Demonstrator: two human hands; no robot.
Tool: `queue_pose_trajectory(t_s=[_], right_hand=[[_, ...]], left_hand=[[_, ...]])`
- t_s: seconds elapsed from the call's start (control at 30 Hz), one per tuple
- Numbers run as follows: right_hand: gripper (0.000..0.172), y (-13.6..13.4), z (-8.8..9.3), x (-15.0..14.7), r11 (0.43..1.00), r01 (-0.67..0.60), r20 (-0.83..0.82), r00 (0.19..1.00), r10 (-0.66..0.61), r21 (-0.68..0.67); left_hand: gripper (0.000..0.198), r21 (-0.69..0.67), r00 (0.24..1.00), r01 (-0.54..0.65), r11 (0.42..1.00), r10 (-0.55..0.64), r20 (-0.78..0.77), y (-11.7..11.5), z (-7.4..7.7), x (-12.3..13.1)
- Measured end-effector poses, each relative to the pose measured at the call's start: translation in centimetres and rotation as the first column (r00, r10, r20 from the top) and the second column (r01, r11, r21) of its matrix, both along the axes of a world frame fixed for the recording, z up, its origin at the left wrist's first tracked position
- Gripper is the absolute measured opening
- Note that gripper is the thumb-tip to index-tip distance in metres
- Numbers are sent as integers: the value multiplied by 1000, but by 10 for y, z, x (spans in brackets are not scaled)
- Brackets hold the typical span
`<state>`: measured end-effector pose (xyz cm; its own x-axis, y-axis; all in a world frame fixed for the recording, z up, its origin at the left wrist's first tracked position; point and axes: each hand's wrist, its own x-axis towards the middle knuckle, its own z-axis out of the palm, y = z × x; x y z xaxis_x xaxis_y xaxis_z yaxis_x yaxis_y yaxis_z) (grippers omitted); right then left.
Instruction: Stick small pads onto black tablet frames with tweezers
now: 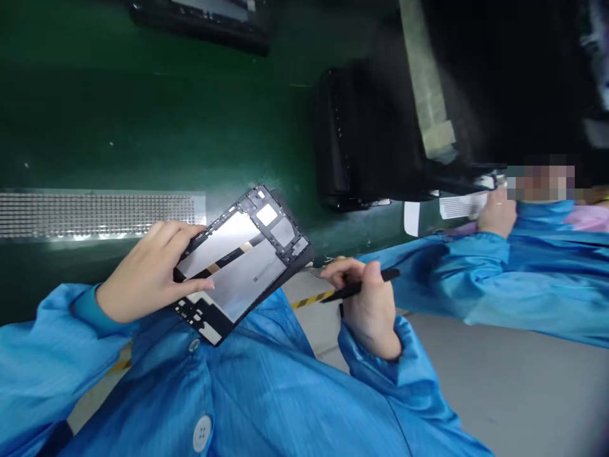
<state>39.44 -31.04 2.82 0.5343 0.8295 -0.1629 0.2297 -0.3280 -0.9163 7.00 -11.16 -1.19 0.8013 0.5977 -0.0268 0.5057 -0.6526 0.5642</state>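
Note:
My left hand [151, 270] grips a tablet frame [247, 282] by its left edge, thumb on the silver inner face and fingers around the side. The frame is tilted, with silver panels, a dark and gold strip across them, and white patches in its black border. A dark flat layer shows under its right edge. To the right, my right hand [368, 304] is closed around a thin black pen-like tool [349, 291], its narrow end pointing left, apart from the frame. The tool's exact kind cannot be made out.
A sheet of small parts in rows [99, 214] lies on the green table [118, 127] at left. A dark tray [204, 22] is at the top, and stacked black trays [335, 139] stand at right. A co-worker's hand [497, 212] and blue sleeve are at far right.

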Motion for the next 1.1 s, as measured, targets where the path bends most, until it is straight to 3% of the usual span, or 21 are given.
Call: queue_pose_trajectory(t_s=[0.2,0.3,0.37,0.4,0.57,0.93,1.1], right_hand=[[84,10,6,12,993,-59,-304,952,26,-99],[57,9,6,19,981,-195,-406,896,179,3],[27,9,4,21,972,-231,-334,913,234,50],[21,9,2,21,970,-235,-263,934,241,57],[35,10,-6,12,945,-280,102,959,266,167],[36,12,-20,6,917,-331,152,941,303,221],[21,14,-14,2,964,-224,92,973,213,146]], left_hand=[[93,-48,1000,-21,999,22,17,1,2,-2],[94,-17,999,-10,1000,10,39,2,3,-2],[93,-2,999,-4,1000,4,35,2,4,-2],[92,-2,999,-6,1000,6,32,2,5,-1],[93,-16,1000,-19,1000,19,22,0,6,0],[95,2,1000,-9,1000,9,-4,0,9,0],[94,-9,1000,-13,1000,13,-7,1,8,-1]])
